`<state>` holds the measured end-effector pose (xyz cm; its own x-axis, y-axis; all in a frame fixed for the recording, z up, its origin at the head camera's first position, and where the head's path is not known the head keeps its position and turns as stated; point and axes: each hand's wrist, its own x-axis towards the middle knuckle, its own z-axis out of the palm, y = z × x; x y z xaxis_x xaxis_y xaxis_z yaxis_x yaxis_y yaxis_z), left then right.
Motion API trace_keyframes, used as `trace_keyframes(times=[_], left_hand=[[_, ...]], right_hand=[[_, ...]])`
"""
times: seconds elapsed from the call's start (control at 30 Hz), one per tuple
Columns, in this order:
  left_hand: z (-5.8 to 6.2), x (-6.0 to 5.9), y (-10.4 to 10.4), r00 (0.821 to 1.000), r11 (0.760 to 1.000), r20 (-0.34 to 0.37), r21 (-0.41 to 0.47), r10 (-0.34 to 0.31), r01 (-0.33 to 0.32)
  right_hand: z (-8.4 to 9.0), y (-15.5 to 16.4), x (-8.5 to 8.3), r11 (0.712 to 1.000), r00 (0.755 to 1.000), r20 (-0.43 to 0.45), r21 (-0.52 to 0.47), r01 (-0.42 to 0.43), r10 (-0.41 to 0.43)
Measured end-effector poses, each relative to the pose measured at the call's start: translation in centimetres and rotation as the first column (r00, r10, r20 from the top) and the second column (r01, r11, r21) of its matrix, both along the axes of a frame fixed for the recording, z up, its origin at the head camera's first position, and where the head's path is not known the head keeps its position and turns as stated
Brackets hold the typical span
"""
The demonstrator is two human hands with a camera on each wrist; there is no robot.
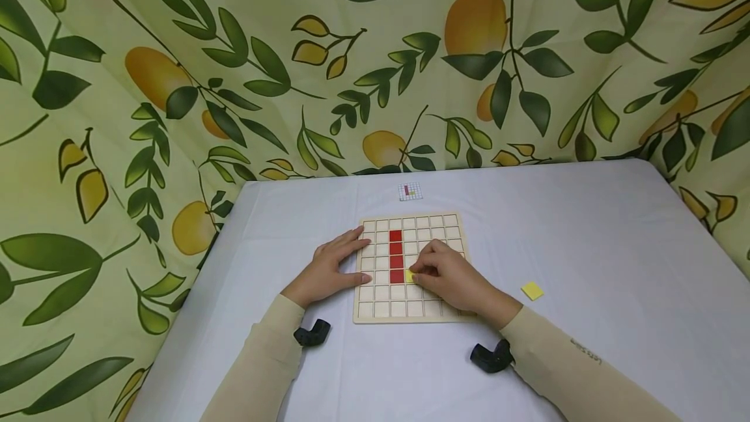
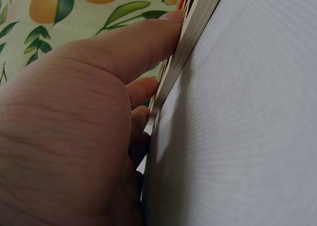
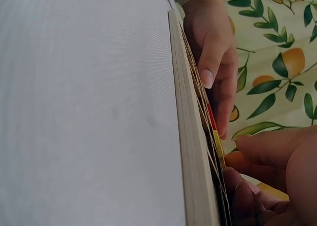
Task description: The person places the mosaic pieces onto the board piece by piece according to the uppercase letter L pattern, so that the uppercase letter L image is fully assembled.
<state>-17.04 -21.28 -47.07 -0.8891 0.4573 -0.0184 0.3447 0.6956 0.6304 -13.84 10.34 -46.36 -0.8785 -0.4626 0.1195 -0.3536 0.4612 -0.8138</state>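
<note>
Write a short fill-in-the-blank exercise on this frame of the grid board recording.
1. The column of tiles on the wooden grid board is coloured ____.
2. The right hand pinches a small ____ tile.
3. The left hand rests flat on the board's ____ edge.
4. The spare yellow tile lies on the ____.

Missing words: red; yellow; left; table

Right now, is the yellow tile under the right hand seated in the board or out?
Cannot tell: the right hand pinches the yellow tile at the board.

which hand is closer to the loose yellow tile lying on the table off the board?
Right. The right hand is on the wooden grid board, pinching another yellow tile, with the loose yellow tile off to its right. The left hand rests at the board's far left edge.
</note>
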Motion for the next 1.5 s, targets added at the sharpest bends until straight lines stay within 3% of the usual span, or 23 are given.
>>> trace_keyframes(times=[0.3, 0.47, 0.63, 0.77, 1.1, 1.5], left_hand=[[0.1, 0.0, -0.1, 1.0, 1.0, -0.002, 0.007, -0.006, 0.006], [0.2, 0.1, 0.0, 1.0, 1.0, 0.002, 0.004, -0.003, 0.003], [0.2, 0.1, 0.0, 1.0, 1.0, 0.0, 0.003, -0.002, 0.002], [0.1, 0.1, 0.0, 1.0, 1.0, 0.002, 0.01, -0.003, 0.003], [0.3, 0.1, 0.0, 1.0, 1.0, -0.001, 0.009, -0.005, 0.005], [0.1, 0.0, 0.1, 1.0, 1.0, -0.004, 0.0, -0.002, 0.002]], right_hand=[[0.3, 0.1, 0.1, 0.999, 0.997, 0.08, -0.042, -0.007, 0.01], [0.8, 0.7, -0.1, 0.989, 0.991, 0.125, -0.148, -0.027, 0.046], [1.6, 1.6, -0.4, 0.958, 0.976, 0.197, -0.285, -0.03, 0.089], [2.2, 2.5, -0.5, 0.943, 0.967, 0.227, -0.33, -0.032, 0.112], [2.2, 6.0, -0.4, 0.929, 0.967, 0.153, -0.343, -0.139, 0.202], [2.2, 11.5, 0.3, 0.927, 0.979, 0.117, -0.355, -0.119, 0.17]])
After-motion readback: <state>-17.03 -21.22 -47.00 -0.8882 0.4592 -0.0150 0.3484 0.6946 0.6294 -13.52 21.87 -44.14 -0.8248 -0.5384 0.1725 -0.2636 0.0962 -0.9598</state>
